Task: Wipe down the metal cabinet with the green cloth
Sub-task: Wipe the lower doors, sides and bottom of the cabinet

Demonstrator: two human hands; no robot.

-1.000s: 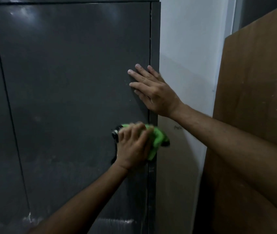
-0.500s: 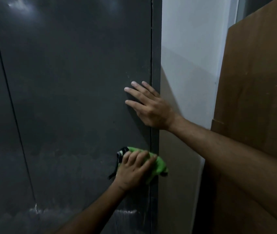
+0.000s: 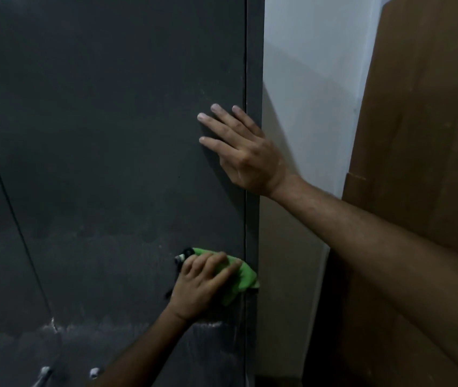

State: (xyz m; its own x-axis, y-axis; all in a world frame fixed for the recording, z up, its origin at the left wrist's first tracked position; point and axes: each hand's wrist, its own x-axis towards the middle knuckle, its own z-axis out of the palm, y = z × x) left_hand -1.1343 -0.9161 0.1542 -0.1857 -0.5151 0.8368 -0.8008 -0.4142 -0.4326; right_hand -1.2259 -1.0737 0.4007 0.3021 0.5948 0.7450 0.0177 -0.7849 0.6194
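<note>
Head view: the green cloth (image 3: 240, 277) is pressed low against the dark metal cabinet (image 3: 110, 163) door, near its right edge, gripped under the curled fingers of the left hand (image 3: 200, 286). The right hand (image 3: 246, 155) is laid flat, fingers straight, higher up.

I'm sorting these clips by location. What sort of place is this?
Probably an indoor storage or utility corner. A tall dark metal cabinet stands against a plain white wall, and a large brown board leans beside it. Nothing else in view narrows it further.
</note>
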